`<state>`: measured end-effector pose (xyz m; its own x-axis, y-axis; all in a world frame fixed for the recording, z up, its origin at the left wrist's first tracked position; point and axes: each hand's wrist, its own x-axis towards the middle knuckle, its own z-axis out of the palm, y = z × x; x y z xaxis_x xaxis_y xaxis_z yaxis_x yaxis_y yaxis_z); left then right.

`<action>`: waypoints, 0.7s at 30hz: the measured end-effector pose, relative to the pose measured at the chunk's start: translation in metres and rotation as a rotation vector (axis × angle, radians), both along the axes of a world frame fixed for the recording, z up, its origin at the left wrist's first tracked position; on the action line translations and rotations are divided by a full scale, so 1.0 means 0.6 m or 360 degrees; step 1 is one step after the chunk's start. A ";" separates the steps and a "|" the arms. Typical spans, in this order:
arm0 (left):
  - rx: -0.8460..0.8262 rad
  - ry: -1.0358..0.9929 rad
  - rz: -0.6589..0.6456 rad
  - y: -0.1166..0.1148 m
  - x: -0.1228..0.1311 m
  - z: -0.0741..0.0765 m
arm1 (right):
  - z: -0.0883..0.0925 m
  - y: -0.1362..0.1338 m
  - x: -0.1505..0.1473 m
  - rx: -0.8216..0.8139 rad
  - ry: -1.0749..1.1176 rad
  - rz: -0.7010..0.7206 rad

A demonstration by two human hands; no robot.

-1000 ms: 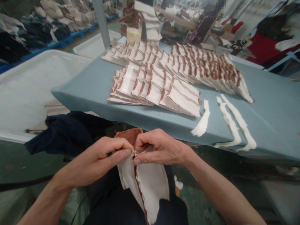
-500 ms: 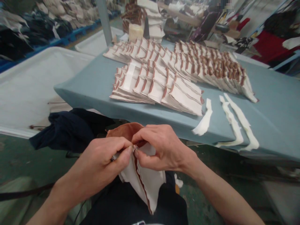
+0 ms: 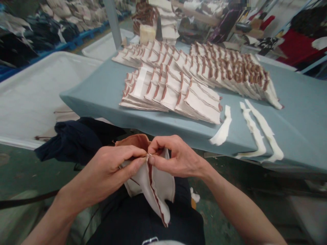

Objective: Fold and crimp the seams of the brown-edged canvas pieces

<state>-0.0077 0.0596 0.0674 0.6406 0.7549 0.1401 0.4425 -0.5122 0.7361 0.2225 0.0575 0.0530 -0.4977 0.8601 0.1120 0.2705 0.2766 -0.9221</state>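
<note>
Over my lap hangs a sewn fabric piece (image 3: 163, 182), off-white on the outside with a brown face showing at its far edge. A brown-edged seam runs down its middle to a pointed lower end. My left hand (image 3: 114, 166) pinches the top of that seam from the left, thumb against forefinger. Close against it, my right hand (image 3: 173, 156) pinches the same spot from the right. The fingertips of both hands nearly meet there and cover the bit of cloth between them.
Ahead is a table with a blue-grey cover (image 3: 89, 90). Overlapping rows of similar off-white and brown pieces (image 3: 173, 92) lie on it, with white strips (image 3: 251, 127) near its front edge. A white bin (image 3: 51, 73) and dark blue cloth (image 3: 74, 139) are at left.
Both hands keep their pinch at the seam top and have shifted slightly. The fabric's lower part has swung a little, and its pointed end sits slightly higher.
</note>
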 end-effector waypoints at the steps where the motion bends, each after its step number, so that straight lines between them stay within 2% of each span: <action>1: 0.0046 0.0018 -0.0012 0.001 -0.002 0.001 | 0.001 0.000 0.002 0.0009 -0.0007 0.0000; 9: 0.0598 0.0213 -0.0122 0.006 -0.001 0.003 | 0.008 -0.004 -0.001 0.0172 -0.0043 -0.0014; 12: 0.0751 0.0236 -0.0079 0.007 0.009 0.002 | 0.006 -0.005 -0.005 0.0241 -0.0081 -0.0072; 14: 0.0658 0.0174 0.0015 0.007 0.015 0.002 | 0.005 -0.006 -0.007 0.0193 -0.0052 -0.0085; 18: 0.0179 -0.0062 0.0124 0.006 0.022 0.003 | 0.007 -0.007 -0.012 0.0062 0.0046 -0.0073; 21: -0.0057 -0.0193 0.0152 0.006 0.026 0.007 | 0.008 -0.006 -0.013 0.0009 0.0130 -0.0042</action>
<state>0.0077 0.0634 0.0718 0.5455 0.8177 0.1841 0.3950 -0.4446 0.8039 0.2149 0.0541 0.0579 -0.4639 0.8720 0.1560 0.2020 0.2755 -0.9398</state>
